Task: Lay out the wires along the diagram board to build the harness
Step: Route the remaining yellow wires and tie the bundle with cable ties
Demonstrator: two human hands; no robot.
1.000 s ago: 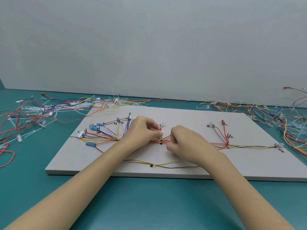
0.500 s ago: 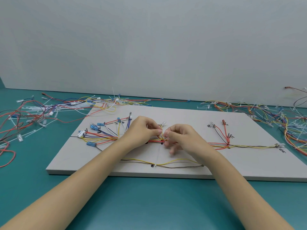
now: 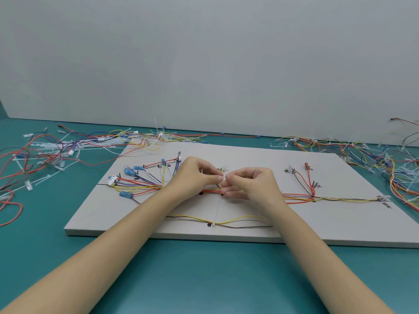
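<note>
Left hand: you are curling its fingers and pinching something small and pale at the fingertips, above the middle of the trunk of wires; it looks like a cable tie, though it is too small to be sure. Right hand: you are curling it likewise and meeting the left fingertip to fingertip, pinching the same small piece. Judged purpose: you are working both hands close so the bundle is being held together at the black mark while it is being bound.

Trunk of wires: red, orange and yellow strands are running just beneath both hands, left to right across the diagram board.

Left fan: blue and white connectors are spreading beside your left wrist, each leading to a drawn branch.

Right branch: red and dark wires are rising from the trunk, apart from your right hand.

Lower loop: yellow and brown wires are lying between your forearms, tied once.

Loose wires: spare stock is lying on the table, left and right of the board.
</note>
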